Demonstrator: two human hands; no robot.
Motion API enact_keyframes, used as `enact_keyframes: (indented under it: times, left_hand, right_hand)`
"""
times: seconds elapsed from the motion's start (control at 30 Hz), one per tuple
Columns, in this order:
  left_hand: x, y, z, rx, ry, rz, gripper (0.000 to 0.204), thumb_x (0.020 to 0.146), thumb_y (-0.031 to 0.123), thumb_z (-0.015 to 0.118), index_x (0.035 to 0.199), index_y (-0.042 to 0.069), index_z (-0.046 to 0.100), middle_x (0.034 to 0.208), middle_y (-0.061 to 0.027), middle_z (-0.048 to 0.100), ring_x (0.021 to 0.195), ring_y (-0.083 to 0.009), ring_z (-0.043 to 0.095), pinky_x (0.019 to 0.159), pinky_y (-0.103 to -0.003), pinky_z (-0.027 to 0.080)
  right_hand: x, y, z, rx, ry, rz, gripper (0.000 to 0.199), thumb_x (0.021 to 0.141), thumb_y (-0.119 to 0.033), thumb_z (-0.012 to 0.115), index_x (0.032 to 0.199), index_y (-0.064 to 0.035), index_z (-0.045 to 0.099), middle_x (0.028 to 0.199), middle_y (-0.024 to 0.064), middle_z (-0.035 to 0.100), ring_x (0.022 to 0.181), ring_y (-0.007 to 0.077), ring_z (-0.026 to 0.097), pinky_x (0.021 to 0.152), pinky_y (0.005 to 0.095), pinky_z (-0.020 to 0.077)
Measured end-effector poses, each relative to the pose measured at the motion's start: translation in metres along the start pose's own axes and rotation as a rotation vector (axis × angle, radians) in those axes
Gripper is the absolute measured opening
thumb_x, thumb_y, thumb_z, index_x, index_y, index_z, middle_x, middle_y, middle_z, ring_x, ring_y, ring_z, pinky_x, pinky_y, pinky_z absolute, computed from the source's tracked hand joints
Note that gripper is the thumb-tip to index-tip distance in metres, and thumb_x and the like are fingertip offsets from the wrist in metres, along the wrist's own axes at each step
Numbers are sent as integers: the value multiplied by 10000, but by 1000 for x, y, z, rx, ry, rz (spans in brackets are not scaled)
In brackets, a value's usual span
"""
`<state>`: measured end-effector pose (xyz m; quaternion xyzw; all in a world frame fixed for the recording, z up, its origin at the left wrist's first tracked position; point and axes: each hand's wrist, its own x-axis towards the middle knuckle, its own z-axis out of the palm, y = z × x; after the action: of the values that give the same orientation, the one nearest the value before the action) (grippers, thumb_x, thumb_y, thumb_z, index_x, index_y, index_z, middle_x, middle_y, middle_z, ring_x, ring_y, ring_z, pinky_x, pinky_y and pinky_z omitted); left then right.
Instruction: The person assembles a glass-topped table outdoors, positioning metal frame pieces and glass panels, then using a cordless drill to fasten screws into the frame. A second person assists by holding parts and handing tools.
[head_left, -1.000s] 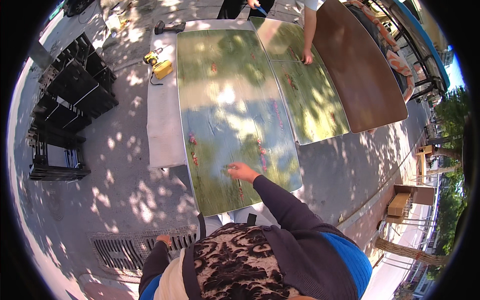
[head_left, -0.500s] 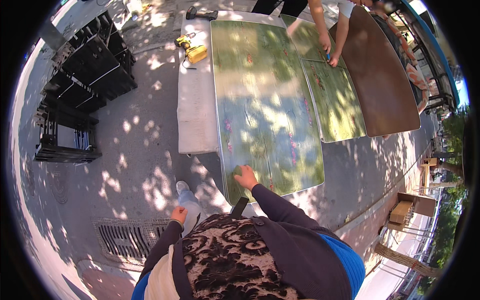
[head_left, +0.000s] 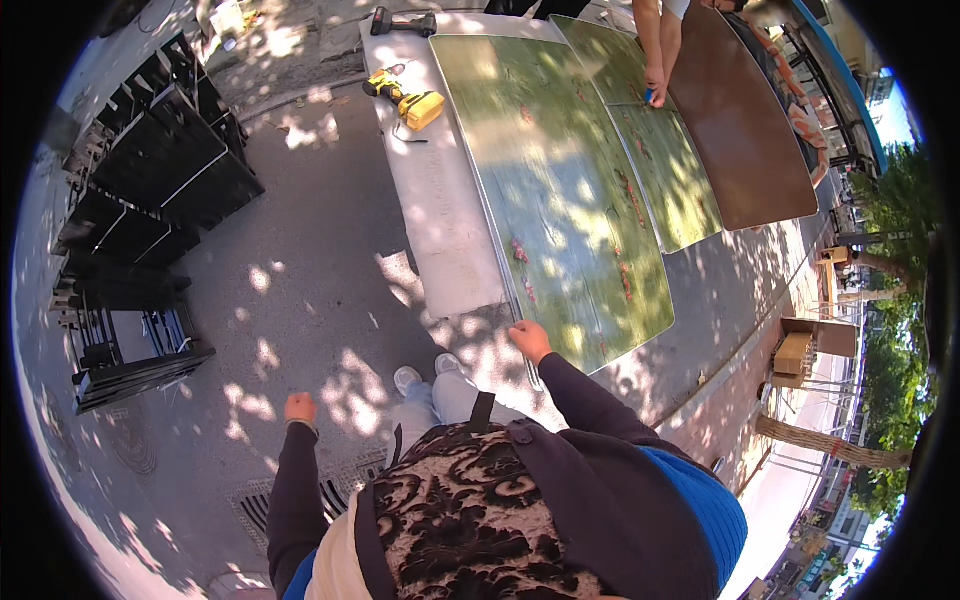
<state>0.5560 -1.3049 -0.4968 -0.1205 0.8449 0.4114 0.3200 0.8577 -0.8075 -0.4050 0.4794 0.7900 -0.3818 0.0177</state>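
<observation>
A long glossy panel (head_left: 560, 210), painted green and blue with small red and pink flowers, lies flat on a pale block-like support (head_left: 440, 220). My right hand (head_left: 530, 340) is at its near left edge, fingers curled; what they hold, if anything, is hidden. My left hand (head_left: 300, 408) hangs out to the left over the pavement, closed, with nothing seen in it. A narrower green panel (head_left: 655, 160) lies to the right of the first one. Over it a co-worker's hand (head_left: 656, 82) holds a small blue item (head_left: 649, 96).
A yellow cordless drill (head_left: 405, 98) and a dark power tool (head_left: 400, 22) rest on the pale support. A brown panel (head_left: 745, 130) lies far right. Black folded frames (head_left: 160, 160) stand at left. A metal drain grate (head_left: 340, 490) and cardboard boxes (head_left: 793, 353) are near.
My right hand has moved from the panel's surface to its left edge; the green pad under it no longer shows. My left hand has swung outward left. The view has shifted.
</observation>
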Motion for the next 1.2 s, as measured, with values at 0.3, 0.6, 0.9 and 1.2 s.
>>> enact_keyframes:
  times: [0.3, 0.6, 0.9, 1.2]
  left_hand:
    - [62, 349, 22, 102, -354, 617, 198, 913, 176, 528, 1041, 45, 600, 865, -27, 627, 698, -77, 580, 595, -224, 466]
    - [209, 301, -191, 114, 273, 288, 251, 852, 233, 621, 824, -13, 658, 672, -54, 655, 624, -105, 583, 616, -280, 473]
    - [243, 239, -238, -102, 261, -12, 384, 844, 339, 625, 646, 11, 614, 574, -41, 570, 571, -112, 496, 569, -303, 401]
    - [381, 353, -407, -334, 278, 284, 219, 816, 73, 606, 1030, 33, 582, 928, -63, 622, 830, -155, 595, 763, -304, 484]
  right_hand:
    - [35, -113, 137, -19, -314, -2, 294, 753, -264, 588, 849, 0, 674, 877, 210, 657, 876, 365, 620, 809, 398, 482]
    - [279, -351, 166, 156, -230, -68, 256, 816, -53, 498, 1039, 16, 603, 832, 165, 665, 704, 285, 658, 594, 373, 529]
    - [351, -723, 264, 101, -471, -559, 152, 883, -130, 511, 883, -4, 598, 657, 73, 599, 530, 142, 541, 548, 291, 449]
    - [285, -980, 418, 115, -856, -661, 430, 933, -343, 539, 629, -40, 525, 542, -4, 504, 477, 53, 439, 451, 230, 351]
